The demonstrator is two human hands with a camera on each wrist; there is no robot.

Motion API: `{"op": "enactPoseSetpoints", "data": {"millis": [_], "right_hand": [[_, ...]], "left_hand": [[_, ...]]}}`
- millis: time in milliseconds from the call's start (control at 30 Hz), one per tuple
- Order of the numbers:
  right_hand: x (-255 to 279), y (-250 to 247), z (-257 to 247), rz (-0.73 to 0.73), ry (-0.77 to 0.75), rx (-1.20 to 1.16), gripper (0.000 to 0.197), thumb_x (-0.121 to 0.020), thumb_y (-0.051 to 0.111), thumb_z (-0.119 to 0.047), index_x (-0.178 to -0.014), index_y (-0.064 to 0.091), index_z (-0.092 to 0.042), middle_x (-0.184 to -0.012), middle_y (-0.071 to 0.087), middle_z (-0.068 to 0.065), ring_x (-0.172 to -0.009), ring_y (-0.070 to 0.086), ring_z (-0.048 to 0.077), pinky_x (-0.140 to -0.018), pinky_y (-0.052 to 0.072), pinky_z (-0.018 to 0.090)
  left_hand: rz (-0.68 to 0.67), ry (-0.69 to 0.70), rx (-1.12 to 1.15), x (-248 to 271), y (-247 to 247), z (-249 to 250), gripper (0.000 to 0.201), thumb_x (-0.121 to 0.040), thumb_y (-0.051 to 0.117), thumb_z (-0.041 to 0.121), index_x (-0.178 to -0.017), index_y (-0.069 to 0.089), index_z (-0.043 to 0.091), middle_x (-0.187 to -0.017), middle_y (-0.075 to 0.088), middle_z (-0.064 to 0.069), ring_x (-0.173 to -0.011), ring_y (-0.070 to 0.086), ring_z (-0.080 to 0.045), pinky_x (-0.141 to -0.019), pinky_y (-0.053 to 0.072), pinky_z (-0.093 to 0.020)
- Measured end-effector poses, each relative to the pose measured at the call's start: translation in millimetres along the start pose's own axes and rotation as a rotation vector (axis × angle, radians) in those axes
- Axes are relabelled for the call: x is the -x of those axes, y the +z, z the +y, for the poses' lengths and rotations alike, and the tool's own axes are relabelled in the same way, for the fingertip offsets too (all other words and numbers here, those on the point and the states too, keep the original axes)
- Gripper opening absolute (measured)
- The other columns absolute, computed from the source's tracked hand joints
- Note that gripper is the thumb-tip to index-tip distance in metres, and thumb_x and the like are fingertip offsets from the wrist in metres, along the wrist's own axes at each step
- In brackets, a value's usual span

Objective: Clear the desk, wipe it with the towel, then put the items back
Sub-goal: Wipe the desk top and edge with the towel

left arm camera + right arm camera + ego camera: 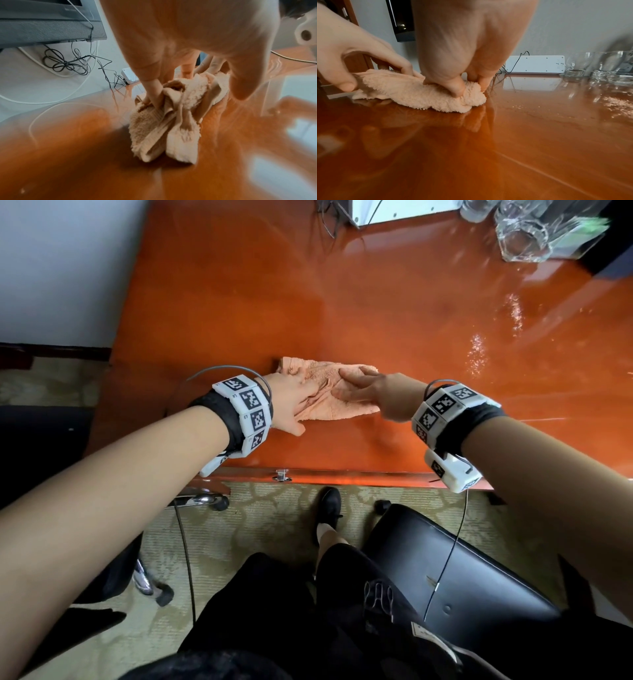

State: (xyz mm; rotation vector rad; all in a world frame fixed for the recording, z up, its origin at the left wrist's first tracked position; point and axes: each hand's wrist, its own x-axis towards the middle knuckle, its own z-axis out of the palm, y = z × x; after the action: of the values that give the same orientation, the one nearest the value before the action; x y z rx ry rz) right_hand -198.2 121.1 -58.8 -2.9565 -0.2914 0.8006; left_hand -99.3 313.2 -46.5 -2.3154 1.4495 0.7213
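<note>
Both hands on a bunched towel near the front-left corner of the desk.
The left hand [291,402] pinches the towel [329,392] at its left end, fingers curled into the folds; the right hand [376,393] grips the right end, thumb and fingers dug into the pile. The desk [376,313] carries glassware [524,237] and a white power strip [535,65] along its back edge; pale crumbs [618,104] lie toward the right.

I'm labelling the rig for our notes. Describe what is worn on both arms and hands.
Both forearms are bare, with no sleeves or gloves. The left hand and right hand each sit beyond a black wrist wrap ringed by white blocks printed with black-and-white square markers. A small white camera unit hangs under the right wrist, and thin grey cables loop off the bands.
</note>
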Motion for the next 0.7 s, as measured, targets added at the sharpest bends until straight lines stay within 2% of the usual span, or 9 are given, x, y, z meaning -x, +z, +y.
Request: {"op": "enactPoseSetpoints", "data": {"millis": [200,400,533,700], "right_hand": [[5,6,-2,0.0,0.0,-0.004,0.085,-0.085,0.037,0.013,-0.145,0.018,-0.045,-0.158,-0.002,-0.013,-0.146,0.008,0.025,-0.105,0.04,0.039],[13,13,-5,0.004,0.014,-0.029,0.085,-0.085,0.038,0.014,-0.144,0.021,-0.045,-0.158,0.0,-0.013,-0.146,0.008,0.024,-0.107,0.038,0.039],[20,19,-9,0.007,0.022,-0.054,0.085,-0.084,0.037,0.014,-0.144,0.022,-0.044,-0.158,0.0,-0.013,-0.146,0.008,0.024,-0.108,0.036,0.039],[28,24,-12,0.001,0.025,-0.082,0.087,-0.084,0.037,0.016,-0.144,0.022,-0.045,-0.158,0.0,-0.013,-0.146,0.005,0.023,-0.111,0.034,0.039]], "left_hand": [[-0.017,0.015,-0.01,5,4,6,0.064,-0.082,0.062,0.044,-0.129,0.036,0.01,-0.155,0.008,-0.021,-0.108,0.056,-0.035,-0.076,0.048,-0.032],[-0.032,0.043,0.001,12,10,14,0.059,-0.081,0.063,0.037,-0.124,0.036,0.008,-0.154,0.011,-0.023,-0.103,0.057,-0.035,-0.068,0.043,-0.028],[-0.042,0.045,-0.037,15,14,21,0.066,-0.081,0.062,0.036,-0.133,0.031,0.01,-0.154,0.011,-0.021,-0.104,0.056,-0.036,-0.071,0.047,-0.031],[-0.047,0.048,-0.064,23,14,30,0.065,-0.082,0.058,0.031,-0.136,0.028,0.01,-0.155,0.007,-0.022,-0.101,0.058,-0.037,-0.071,0.048,-0.032]]}}
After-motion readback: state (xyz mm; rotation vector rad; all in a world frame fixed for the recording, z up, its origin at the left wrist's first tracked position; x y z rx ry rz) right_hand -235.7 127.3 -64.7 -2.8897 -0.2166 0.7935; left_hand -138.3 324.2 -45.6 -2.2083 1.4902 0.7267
